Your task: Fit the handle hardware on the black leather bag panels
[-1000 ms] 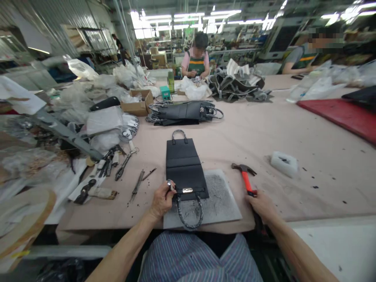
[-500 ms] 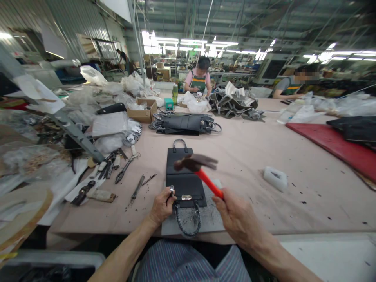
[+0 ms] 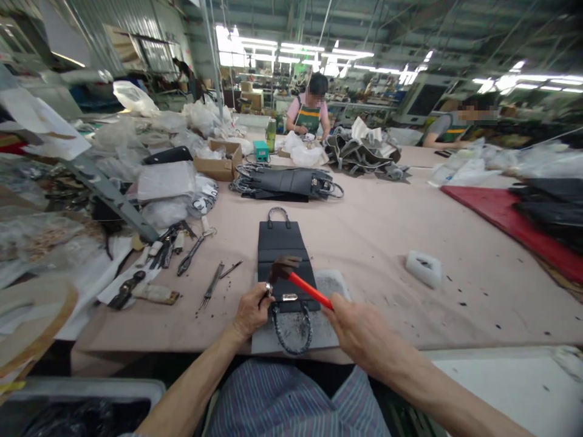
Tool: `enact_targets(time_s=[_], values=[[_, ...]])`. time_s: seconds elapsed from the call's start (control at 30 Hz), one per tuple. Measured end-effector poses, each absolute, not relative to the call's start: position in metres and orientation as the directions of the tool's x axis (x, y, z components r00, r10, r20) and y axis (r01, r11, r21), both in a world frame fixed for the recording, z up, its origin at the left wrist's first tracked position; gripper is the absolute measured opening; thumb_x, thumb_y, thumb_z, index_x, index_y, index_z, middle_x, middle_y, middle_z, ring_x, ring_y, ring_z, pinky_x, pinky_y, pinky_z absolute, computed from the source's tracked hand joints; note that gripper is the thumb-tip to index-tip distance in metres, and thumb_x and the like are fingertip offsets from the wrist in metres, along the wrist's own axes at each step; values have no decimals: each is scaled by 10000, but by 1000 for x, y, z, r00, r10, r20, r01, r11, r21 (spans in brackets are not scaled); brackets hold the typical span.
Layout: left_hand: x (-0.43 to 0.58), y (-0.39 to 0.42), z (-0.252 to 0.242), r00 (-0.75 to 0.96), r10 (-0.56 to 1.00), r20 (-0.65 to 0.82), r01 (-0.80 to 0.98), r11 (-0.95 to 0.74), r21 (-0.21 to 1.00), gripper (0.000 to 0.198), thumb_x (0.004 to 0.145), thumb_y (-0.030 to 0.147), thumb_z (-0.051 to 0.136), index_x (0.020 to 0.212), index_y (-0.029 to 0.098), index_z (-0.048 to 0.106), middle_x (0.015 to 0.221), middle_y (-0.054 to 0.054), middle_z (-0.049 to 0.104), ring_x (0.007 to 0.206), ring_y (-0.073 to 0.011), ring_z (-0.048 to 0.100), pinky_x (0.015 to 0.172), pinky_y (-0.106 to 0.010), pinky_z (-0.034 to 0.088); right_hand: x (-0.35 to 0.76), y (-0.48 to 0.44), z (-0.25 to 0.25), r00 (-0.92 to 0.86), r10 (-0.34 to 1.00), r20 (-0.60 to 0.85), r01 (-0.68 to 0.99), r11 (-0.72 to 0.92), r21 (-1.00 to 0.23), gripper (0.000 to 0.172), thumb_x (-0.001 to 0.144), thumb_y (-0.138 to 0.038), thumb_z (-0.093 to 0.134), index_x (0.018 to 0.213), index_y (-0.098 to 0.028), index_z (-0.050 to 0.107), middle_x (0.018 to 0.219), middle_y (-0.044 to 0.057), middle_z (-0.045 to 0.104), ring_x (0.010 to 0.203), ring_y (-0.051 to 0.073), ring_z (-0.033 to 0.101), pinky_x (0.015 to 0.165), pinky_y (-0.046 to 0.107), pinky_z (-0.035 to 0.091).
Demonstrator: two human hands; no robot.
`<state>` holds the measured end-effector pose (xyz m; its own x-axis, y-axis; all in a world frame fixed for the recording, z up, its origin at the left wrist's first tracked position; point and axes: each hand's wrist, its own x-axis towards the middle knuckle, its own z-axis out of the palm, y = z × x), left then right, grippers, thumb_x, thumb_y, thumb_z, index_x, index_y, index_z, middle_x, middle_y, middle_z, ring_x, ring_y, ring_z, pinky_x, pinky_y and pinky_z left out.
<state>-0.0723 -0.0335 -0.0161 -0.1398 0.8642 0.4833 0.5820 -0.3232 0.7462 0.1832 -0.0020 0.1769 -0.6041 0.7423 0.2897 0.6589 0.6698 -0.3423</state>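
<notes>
My right hand (image 3: 357, 325) is closed round the orange-red handle of a claw hammer (image 3: 312, 290). The dark hammer head is over the left side of a black handbag panel (image 3: 285, 240), right by my left hand (image 3: 252, 309). In the fingers of my left hand is a short shiny metal tool (image 3: 268, 287), upright at the panel's left edge; its exact kind and its lower end are hidden. The panel lies flat, with a silver clasp plate (image 3: 289, 297) and a braided-looking handle at each end. Beneath its near part is a worn grey board (image 3: 330, 340).
Left of the panel lie a pronged punch (image 3: 212, 288), a thin rod (image 3: 231, 269) and several other tools. Behind it is a stack of black bag panels (image 3: 285, 184). A white block (image 3: 424, 269) and a red board (image 3: 514, 224) are to the right. Co-workers sit farther back.
The hammer has come down and to the left, its head now close to the metal tool in my left hand. My left hand keeps its place on the panel's edge.
</notes>
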Motion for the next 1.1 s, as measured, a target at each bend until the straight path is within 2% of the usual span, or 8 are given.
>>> enact_targets(time_s=[0.13, 0.27, 0.4, 0.5, 0.63, 0.73, 0.93, 1.1], values=[[-74, -33, -22, -145, 857, 494, 579, -331, 745, 140, 915, 184, 552, 1011, 214, 649, 988, -70, 734, 951, -211, 724, 872, -341, 594, 215, 18, 147, -525, 847, 88, 760, 512, -400, 277, 986, -412, 455, 782, -235, 512, 586, -16, 553, 481, 133, 439, 499, 281, 224], [-75, -32, -23, -132, 847, 516, 575, -358, 735, 149, 911, 175, 566, 1021, 209, 660, 1013, -72, 743, 954, -209, 730, 851, -325, 599, 260, 47, 101, -195, 964, -178, 813, 58, -579, 359, 977, -448, 408, 699, -229, 470, 536, -43, 480, 472, 125, 452, 482, 242, 318], [-76, -32, -22, -135, 840, 526, 575, -366, 732, 133, 911, 180, 573, 1005, 199, 666, 1020, -73, 748, 960, -204, 732, 863, -318, 597, 297, 67, 56, 34, 966, -256, 860, -159, -486, 292, 977, -330, 415, 747, -200, 541, 582, 2, 549, 504, 157, 525, 528, 276, 416], [-77, -32, -20, -127, 854, 504, 587, -345, 732, 107, 924, 199, 570, 994, 197, 652, 1034, -71, 747, 986, -201, 729, 911, -337, 591, 293, 66, 41, 32, 989, -142, 879, -95, -466, 179, 940, -284, 515, 955, -162, 645, 971, 143, 696, 898, 248, 656, 796, 372, 504], [-80, -32, -14, -95, 887, 452, 616, -305, 726, 98, 944, 226, 561, 1001, 203, 638, 1049, -69, 744, 1025, -201, 726, 948, -356, 586, 240, 52, 34, -302, 941, 152, 843, 338, -418, 404, 933, -286, 568, 1316, -157, 590, 1419, 185, 565, 1313, 315, 513, 1089, 482, 408], [-81, -33, -11, -86, 885, 457, 655, -296, 696, 118, 941, 241, 579, 1029, 208, 650, 1055, -67, 750, 1026, -209, 732, 952, -371, 590, 197, 41, 23, -480, 856, 191, 747, 513, -423, 442, 929, -292, 597, 1357, -182, 582, 1469, 137, 550, 1359, 306, 481, 1142, 500, 364], [-84, -41, -12, -156, 863, 480, 695, -249, 674, 103, 949, 220, 588, 993, 212, 681, 1059, -62, 765, 1002, -204, 741, 930, -386, 605, 175, 32, 1, -454, 873, 177, 745, 481, -463, 457, 930, -207, 588, 1386, -231, 575, 1526, 91, 515, 1431, 300, 415, 1195, 568, 262], [-92, -42, -7, 84, 855, 512, 678, -426, 599, 118, 895, 182, 665, 998, 223, 703, 1132, -71, 768, 1042, -204, 747, 955, -357, 609, 178, 34, 2, -455, 876, 158, 737, 470, -486, 462, 927, -179, 588, 1387, -233, 576, 1519, 93, 521, 1427, 310, 418, 1191, 586, 263]])
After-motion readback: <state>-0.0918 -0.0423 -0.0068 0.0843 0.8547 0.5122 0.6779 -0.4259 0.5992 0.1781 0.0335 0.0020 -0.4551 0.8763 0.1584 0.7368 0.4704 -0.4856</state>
